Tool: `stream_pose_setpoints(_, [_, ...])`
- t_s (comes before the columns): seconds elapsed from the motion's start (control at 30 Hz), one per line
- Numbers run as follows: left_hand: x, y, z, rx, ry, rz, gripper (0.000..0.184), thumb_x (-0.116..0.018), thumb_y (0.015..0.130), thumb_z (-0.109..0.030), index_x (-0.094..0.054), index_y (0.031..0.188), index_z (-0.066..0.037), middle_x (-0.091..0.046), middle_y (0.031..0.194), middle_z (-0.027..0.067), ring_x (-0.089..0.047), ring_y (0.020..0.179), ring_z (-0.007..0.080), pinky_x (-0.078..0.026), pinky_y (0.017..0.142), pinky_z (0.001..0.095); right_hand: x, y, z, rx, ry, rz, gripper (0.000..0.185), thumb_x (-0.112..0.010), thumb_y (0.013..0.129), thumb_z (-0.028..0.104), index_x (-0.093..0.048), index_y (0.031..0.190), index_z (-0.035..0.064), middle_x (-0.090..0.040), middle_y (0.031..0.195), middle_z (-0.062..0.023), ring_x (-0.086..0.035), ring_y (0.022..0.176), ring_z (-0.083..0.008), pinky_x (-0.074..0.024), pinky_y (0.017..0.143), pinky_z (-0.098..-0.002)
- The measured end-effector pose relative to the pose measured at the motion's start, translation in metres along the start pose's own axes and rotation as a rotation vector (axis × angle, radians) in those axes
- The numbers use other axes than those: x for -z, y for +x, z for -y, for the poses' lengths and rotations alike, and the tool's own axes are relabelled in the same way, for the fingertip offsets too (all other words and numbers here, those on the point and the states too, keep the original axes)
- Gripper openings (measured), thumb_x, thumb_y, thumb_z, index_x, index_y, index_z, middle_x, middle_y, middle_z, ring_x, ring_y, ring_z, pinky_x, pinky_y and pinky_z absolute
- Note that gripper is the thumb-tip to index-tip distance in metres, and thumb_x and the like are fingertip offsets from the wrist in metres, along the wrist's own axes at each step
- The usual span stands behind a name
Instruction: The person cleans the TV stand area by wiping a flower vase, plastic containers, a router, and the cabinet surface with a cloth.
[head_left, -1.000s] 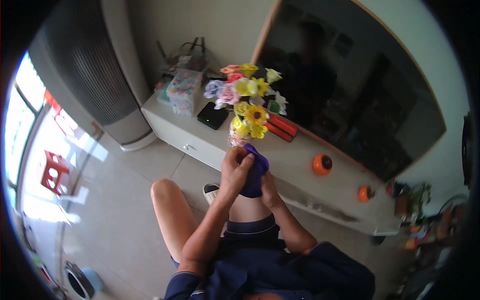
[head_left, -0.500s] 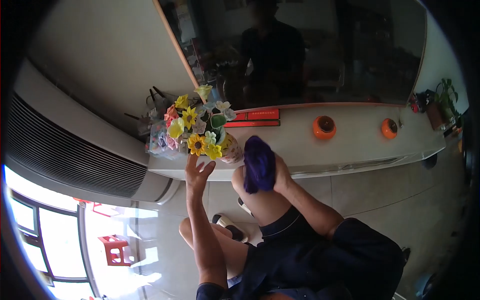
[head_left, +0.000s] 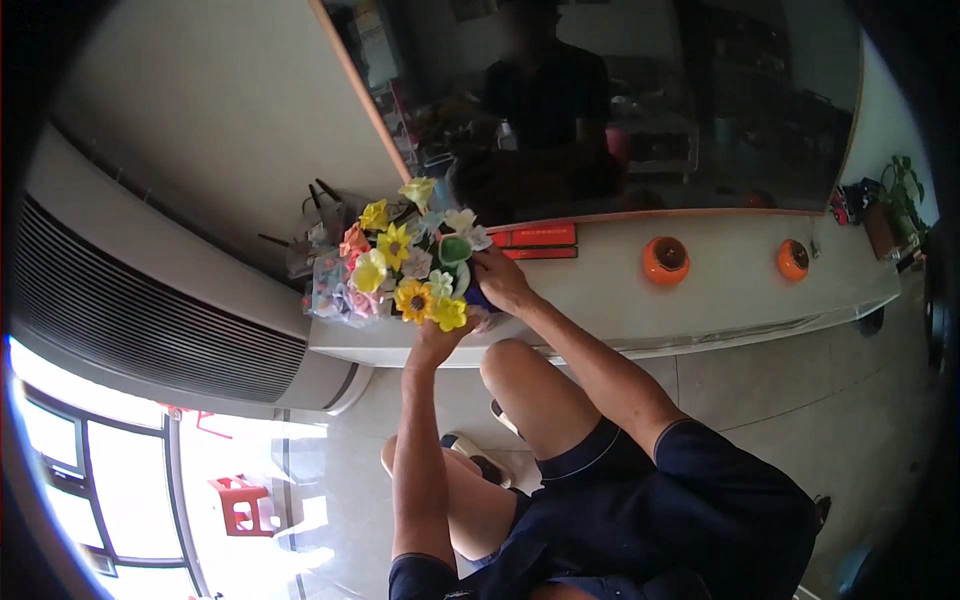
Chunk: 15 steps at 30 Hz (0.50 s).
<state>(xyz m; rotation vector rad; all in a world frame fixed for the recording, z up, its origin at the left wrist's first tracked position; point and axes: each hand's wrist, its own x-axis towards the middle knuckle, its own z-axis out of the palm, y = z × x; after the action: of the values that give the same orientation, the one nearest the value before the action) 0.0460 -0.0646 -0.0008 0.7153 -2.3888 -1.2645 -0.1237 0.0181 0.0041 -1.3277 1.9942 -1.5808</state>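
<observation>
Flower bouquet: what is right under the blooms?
Under the flower bouquet, a strip of purple cloth shows beside the right hand, and the left hand reaches in at the front. Most of the stems, and whatever they stand in, are covered by blooms and hands.

Orange pots (head_left: 666, 260) right of red boxes (head_left: 535, 241), below the dark television (head_left: 640, 110).

By right fingers (head_left: 487, 270): purple cloth (head_left: 475, 294); yellow, white, pink flowers (head_left: 393, 246). Farther right: red box (head_left: 541, 237), pale print; orange pots (head_left: 666, 264); off-white desk (head_left: 605, 290).
</observation>
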Motion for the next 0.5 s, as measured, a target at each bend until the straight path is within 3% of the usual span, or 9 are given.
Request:
stream_pose_setpoints(0.07, [-0.006,0.01,0.024,-0.061,0.095,-0.023,0.053,-0.081,0.078,-0.023,-0.06,0.123,-0.006,-0.064,0.12,0.0159,-0.059,0.112,0.0362,-0.046,0.097,0.0455,-0.009,-0.003,-0.002,0.08,-0.001,-0.107,0.036,-0.048,0.09,0.016,-0.068,0.12,0.0114,-0.059,0.123,-0.0178,-0.059,0.112,-0.0376,-0.0474,0.099,-0.0458])
stream_pose_setpoints(0.17, [-0.002,0.011,-0.013,-0.244,0.183,-0.038,0.055,-0.08,0.078,-0.02,-0.058,0.126,-0.006,-0.061,0.126,0.0177,-0.057,0.117,0.0377,-0.045,0.098,0.0458,-0.019,-0.025,0.008,0.149,-0.14,-0.276,0.038,-0.056,0.087,0.014,-0.065,0.124,0.0109,-0.056,0.123,-0.0211,-0.057,0.11,-0.0405,-0.0471,0.096,-0.0478])
stream_pose_setpoints(0.3, [-0.007,0.009,-0.004,-0.497,0.232,-0.338,0.048,-0.073,0.082,-0.015,-0.058,0.127,-0.006,-0.062,0.121,0.0192,-0.058,0.115,0.04,-0.046,0.097,0.0465,-0.033,-0.063,0.042,0.297,-0.279,-0.423,0.049,-0.064,0.082,0.01,-0.056,0.131,0.0059,-0.047,0.126,-0.0277,-0.052,0.108,-0.0446,-0.0448,0.094,-0.0515])
stream_pose_setpoints(0.4, [-0.005,0.006,0.004,-0.352,0.086,-0.282,0.048,-0.071,0.082,-0.015,-0.058,0.127,-0.008,-0.063,0.121,0.0201,-0.059,0.113,0.0413,-0.047,0.096,0.0477,-0.037,-0.074,0.054,0.326,-0.375,-0.376,0.047,-0.063,0.082,0.007,-0.053,0.127,-0.0006,-0.046,0.125,-0.0293,-0.052,0.102,-0.0452,-0.0447,0.092,-0.0525])
stream_pose_setpoints(0.47, [-0.002,0.004,0.011,-0.303,0.151,-0.261,0.052,-0.072,0.08,-0.018,-0.058,0.129,-0.009,-0.061,0.125,0.0208,-0.057,0.117,0.0414,-0.046,0.098,0.048,-0.043,-0.076,0.057,0.253,-0.447,-0.347,0.047,-0.063,0.08,0.005,-0.053,0.126,-0.0017,-0.046,0.124,-0.0299,-0.052,0.102,-0.0458,-0.0448,0.091,-0.0524])
stream_pose_setpoints(0.5, [0.0,0.004,0.009,-0.377,0.213,-0.313,0.047,-0.069,0.083,-0.018,-0.058,0.128,-0.008,-0.062,0.123,0.0205,-0.058,0.115,0.0407,-0.047,0.096,0.0473,-0.045,-0.075,0.057,0.215,-0.483,-0.335,0.046,-0.062,0.08,0.004,-0.053,0.125,-0.0023,-0.047,0.123,-0.0302,-0.052,0.101,-0.0462,-0.0448,0.091,-0.0523])
